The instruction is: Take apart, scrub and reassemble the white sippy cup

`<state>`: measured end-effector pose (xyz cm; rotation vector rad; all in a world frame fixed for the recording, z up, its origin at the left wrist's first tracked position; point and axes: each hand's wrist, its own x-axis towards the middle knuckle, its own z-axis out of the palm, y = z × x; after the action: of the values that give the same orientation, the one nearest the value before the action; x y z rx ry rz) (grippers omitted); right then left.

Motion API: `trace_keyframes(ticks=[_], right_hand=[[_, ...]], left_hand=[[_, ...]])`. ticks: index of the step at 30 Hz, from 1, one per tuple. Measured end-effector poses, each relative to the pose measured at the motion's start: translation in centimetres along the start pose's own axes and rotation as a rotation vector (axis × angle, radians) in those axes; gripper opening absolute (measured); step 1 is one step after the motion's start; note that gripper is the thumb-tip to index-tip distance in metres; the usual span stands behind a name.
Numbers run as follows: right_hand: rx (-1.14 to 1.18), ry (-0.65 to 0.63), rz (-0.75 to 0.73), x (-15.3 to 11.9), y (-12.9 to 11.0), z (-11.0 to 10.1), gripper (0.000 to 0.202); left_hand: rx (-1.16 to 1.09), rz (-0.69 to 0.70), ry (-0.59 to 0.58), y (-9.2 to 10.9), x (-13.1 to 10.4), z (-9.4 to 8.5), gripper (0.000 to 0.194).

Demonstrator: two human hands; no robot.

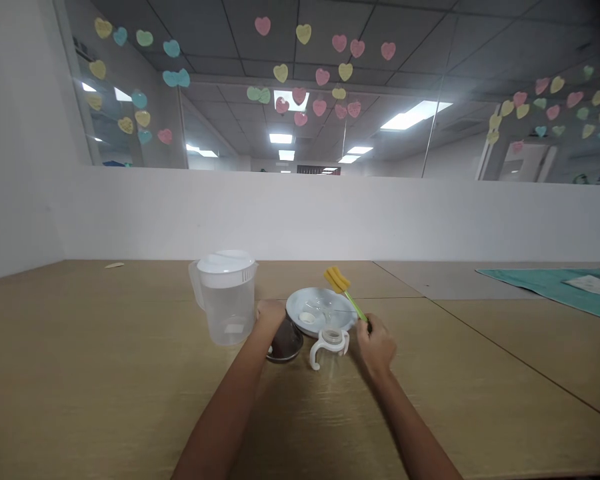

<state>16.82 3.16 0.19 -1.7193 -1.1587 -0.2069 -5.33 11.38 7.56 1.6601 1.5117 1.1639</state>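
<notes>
My right hand (pixel 377 343) is closed around the green handle of a sponge brush (pixel 337 280). Its yellow sponge head points up and left, above the rim of a pale basin (pixel 294 312). Clear pieces and a small white ring-like part (pixel 307 318) lie in that basin. In front of it stands a clear baby bottle (pixel 333 350) with a white two-handled collar and an open mouth. My left hand (pixel 271 313) is closed beside a dark brown rounded vessel (pixel 286 341); its fingertips are hidden, so what it holds is unclear. My forearm partly covers that vessel.
A translucent lidded pitcher (pixel 229 303) stands left of my left hand. At the far right, a teal cloth (pixel 535 283) carries a white sheet (pixel 593 287). A small flat pale piece (pixel 115 265) lies at the back left, before the white wall (pixel 220 213).
</notes>
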Motion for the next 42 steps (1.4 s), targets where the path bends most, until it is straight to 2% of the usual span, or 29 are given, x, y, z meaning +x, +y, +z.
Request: trace_keyframes(ticks=[3,7,11,14,23,28,32,36,40,42], right_hand=[[-0.009,0.009,0.003,0.0,0.0,0.1,0.026],[-0.006,0.046,0.05,0.1,0.1,0.1,0.029],[0.0,0.038,0.146,0.2,0.1,0.0,0.031],[0.007,0.024,0.175,0.3,0.0,-0.1,0.031],[0.012,-0.023,0.19,0.3,-0.1,-0.1,0.032],[-0.029,-0.071,0.217,0.5,-0.3,-0.2,0.032],[-0.025,-0.074,0.195,0.4,-0.3,-0.2,0.031],[-0.01,-0.072,0.191,0.4,-0.4,-0.3,0.031],[0.009,-0.062,0.213,0.5,-0.5,-0.3,0.031],[0.015,-0.062,0.211,0.5,-0.5,-0.3,0.031]], left_hand=[[0.07,0.062,-0.013,1.0,0.2,0.4,0.031],[0.204,0.178,-0.084,2.3,-0.1,2.0,0.037],[0.3,0.298,-0.219,2.3,-0.9,4.1,0.018],[0.37,0.339,-0.318,1.5,-1.2,5.0,0.012],[0.603,0.369,-0.434,0.9,-0.7,5.3,0.008],[0.749,0.346,-0.489,1.1,-0.7,5.2,0.015],[0.853,0.348,-0.451,1.7,-1.1,5.2,0.019],[0.926,0.384,-0.328,2.2,-1.5,5.3,0.028],[0.911,0.462,-0.196,1.8,-1.5,5.5,0.051],[0.858,0.526,-0.218,1.3,-1.1,5.5,0.062]])
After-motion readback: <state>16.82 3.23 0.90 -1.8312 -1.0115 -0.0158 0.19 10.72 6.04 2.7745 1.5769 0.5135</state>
